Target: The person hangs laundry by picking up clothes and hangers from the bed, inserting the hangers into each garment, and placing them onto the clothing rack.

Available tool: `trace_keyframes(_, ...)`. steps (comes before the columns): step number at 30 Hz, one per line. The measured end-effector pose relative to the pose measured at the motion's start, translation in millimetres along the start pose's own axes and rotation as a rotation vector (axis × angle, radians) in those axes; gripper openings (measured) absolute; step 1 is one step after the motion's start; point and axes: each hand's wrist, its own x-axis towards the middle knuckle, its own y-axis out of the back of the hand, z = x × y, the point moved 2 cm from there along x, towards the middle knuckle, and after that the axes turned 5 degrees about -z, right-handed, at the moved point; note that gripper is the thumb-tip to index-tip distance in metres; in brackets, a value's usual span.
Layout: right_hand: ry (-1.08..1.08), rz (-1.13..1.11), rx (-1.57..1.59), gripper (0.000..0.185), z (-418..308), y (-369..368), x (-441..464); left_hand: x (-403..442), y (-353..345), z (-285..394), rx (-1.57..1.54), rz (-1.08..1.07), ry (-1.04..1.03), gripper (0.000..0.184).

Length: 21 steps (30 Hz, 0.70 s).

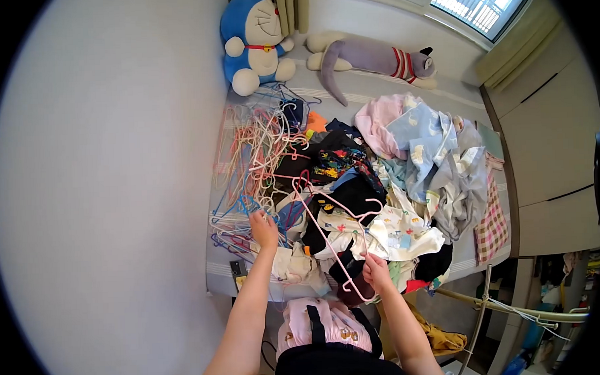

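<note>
My right hand (377,272) is closed around one side of a pink hanger (323,236), which is held tilted above the clothes with its hook to the upper right. My left hand (264,230) reaches to the near edge of a tangled heap of hangers (262,142), its fingers slightly bent and apart beside blue and white hangers. What its fingertips touch is too small to make out. Under the pink hanger lies a white patterned garment (404,227) among dark clothes (344,161).
Light blue bedding (424,133) is heaped at the right of the bed, beside a checked cloth (491,224). A blue plush toy (252,47) and a grey plush cat (371,56) sit at the back. A phone (239,272) lies near the left edge. A metal rail (515,307) stands at the right.
</note>
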Motion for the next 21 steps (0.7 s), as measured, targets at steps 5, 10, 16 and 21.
trace_keyframes(5,0.02,-0.006,0.023,0.02,14.6,25.5,-41.5,-8.8,-49.8,26.5,0.009,-0.281,-0.243,0.022)
trace_keyframes(10,0.013,0.008,0.186,0.019,21.4,44.6,-67.0,-32.8,-70.7,69.6,-0.164,-0.8,-0.236,0.017)
trace_keyframes(16,0.223,0.099,0.445,0.019,7.8,52.5,-60.0,-85.2,-78.5,73.4,0.131,-0.69,-0.795,0.006)
trace_keyframes(21,0.575,0.279,0.296,0.018,0.7,60.9,-62.0,-74.5,-43.8,64.5,0.202,-0.472,-0.895,0.006)
